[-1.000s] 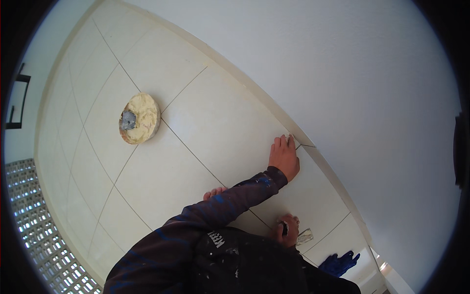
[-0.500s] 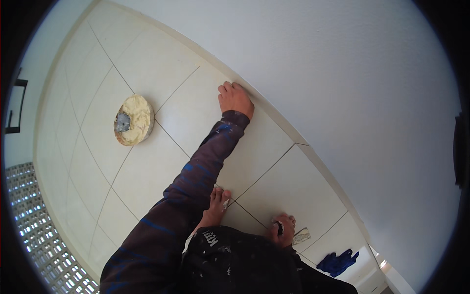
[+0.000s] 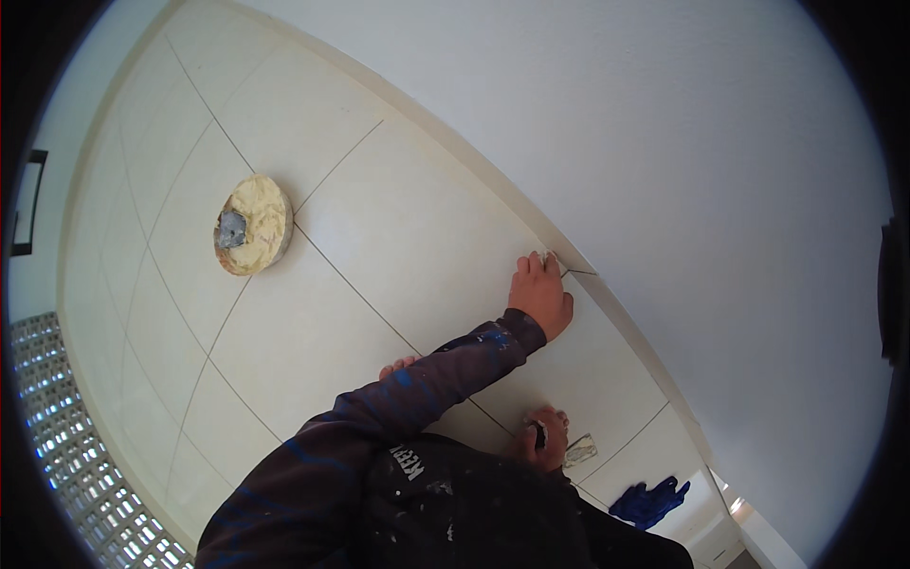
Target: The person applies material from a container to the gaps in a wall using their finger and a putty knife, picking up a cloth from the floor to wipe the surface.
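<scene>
My left hand (image 3: 540, 299) reaches to the foot of the white wall, its fingers bent together at the pale skirting (image 3: 626, 331) near a tile joint. A small whitish thing shows between its fingertips, too small to name. Lower down, my right hand (image 3: 555, 434) appears closed round the dark handle of a putty knife, whose smeared rectangular blade (image 3: 580, 449) sits just beside it over the cream tiles. A round shallow tub (image 3: 267, 223) of cream paste stands to the left on the floor, with a grey square metal plate (image 3: 231, 229) in it.
The white wall (image 3: 739, 237) runs along the right. A blue cloth (image 3: 649, 503) lies on the tiles at lower right. Bare toes (image 3: 398, 365) show past my left sleeve. A lattice block wall (image 3: 57, 398) and a dark frame (image 3: 33, 204) are at the far left.
My left hand travelled up and leftward along the skirting half a second ago and is back down to the right, near its earlier place. My right hand has stayed put.
</scene>
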The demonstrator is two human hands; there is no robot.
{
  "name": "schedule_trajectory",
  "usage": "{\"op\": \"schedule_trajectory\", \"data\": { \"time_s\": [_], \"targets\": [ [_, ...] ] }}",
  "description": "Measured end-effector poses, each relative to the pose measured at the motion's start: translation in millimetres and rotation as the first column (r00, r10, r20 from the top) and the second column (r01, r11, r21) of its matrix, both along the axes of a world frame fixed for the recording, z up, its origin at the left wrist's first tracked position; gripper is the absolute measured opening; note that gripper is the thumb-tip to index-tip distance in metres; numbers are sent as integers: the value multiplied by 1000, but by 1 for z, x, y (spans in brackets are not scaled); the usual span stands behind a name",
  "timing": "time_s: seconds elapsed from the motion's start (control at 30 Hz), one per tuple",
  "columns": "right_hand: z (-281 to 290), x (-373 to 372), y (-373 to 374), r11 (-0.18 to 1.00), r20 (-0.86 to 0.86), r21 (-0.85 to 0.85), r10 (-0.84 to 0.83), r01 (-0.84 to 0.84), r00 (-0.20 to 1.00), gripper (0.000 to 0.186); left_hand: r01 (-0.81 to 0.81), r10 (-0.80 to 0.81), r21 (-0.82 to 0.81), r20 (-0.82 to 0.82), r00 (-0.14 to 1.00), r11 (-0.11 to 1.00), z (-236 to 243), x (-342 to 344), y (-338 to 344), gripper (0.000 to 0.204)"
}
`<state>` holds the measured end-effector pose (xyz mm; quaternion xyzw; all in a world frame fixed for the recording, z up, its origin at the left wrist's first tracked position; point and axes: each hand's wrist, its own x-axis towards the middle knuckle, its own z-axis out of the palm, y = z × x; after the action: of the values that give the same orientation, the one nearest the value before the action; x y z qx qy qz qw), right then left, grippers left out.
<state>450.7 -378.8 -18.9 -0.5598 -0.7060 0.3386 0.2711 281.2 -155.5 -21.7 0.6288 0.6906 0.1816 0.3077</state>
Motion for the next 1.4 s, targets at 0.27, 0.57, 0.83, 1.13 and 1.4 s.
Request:
{"op": "schedule_trajectory", "data": {
  "time_s": [0.27,0.57,0.83,1.13,1.4],
  "targets": [
    [8,-2,-5,992,20,-107,-60,61,998,21,-160,160,3,-22,987,987,-6,6,5,80],
    [-2,1,-5,996,21,-85,-22,24,1000,22,97,-81,128,-130,988,987,-10,29,-33,78],
    [6,0,-6,990,4,-116,-81,81,997,21,-123,135,112,-116,984,986,-4,-28,-9,74],
    [12,-1,-2,997,50,-63,-37,40,998,22,42,-39,81,-44,998,996,-8,37,-36,83],
    [11,-2,-2,995,37,-80,-59,62,998,23,63,-76,170,73,994,983,-10,27,-34,70]
  ]
}}
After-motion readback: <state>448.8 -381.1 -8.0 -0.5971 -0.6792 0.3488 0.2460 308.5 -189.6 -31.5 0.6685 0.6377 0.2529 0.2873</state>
